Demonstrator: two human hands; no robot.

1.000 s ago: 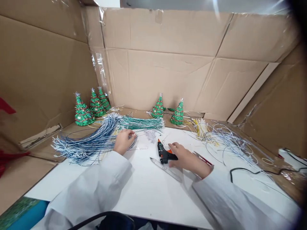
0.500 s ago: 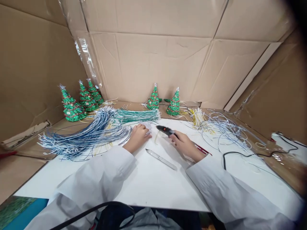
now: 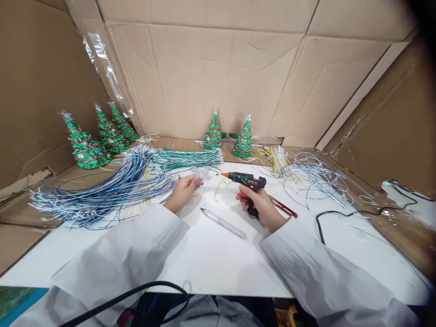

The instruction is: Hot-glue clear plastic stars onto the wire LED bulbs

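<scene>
Right grip [image 3: 260,204] clamped round glue gun [image 3: 242,178]; left grip [image 3: 185,188] at clear pieces [image 3: 205,172], I cannot tell whether holding any; five star-topped trees [image 3: 243,143] seemingly complete, pieces loose

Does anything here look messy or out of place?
Yes: to the right of the glue gun, the pale strands sprawl in a loose, looping tangle, which looks odd beside the blue strands and green strands, laid together in bundles.

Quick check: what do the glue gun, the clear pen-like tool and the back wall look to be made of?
Glue gun: probably hard plastic, judging by its smooth black molded body.
Clear pen-like tool: likely glossy plastic, since the barrel is see-through; tip unclear.
Back wall: matte brown cardboard, showing creases and fold lines.
</scene>
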